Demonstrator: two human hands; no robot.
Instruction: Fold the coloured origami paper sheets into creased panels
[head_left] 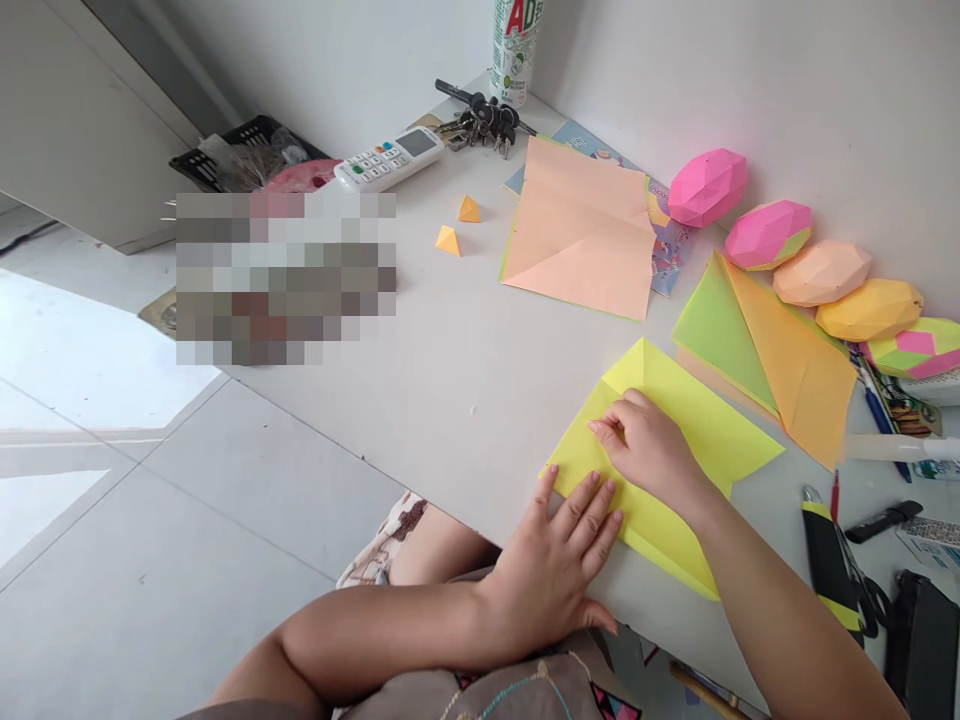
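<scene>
A creased sheet of yellow paper point(686, 420) lies on the table near its front edge. My left hand point(559, 550) rests flat on the paper's near left edge, fingers spread and holding nothing. Just above it, my right hand point(649, 445) is closed, with its fingers curled and the thumb against them, pressing on the yellow sheet. I see nothing in its grip. Beyond the hands lies a creased peach sheet point(577, 225) with a green edge showing beneath. To the right, a green sheet point(727, 335) and an orange sheet point(795, 350) overlap.
Several faceted paper shapes, among them a pink one point(709, 188), line the wall. Two small orange folded pieces point(469, 208) sit mid-table. Toward the back are a white remote-like handset point(390, 160), keys point(487, 120) and a can point(515, 55). A black-and-yellow cutter point(829, 560) and scissors point(870, 595) lie right.
</scene>
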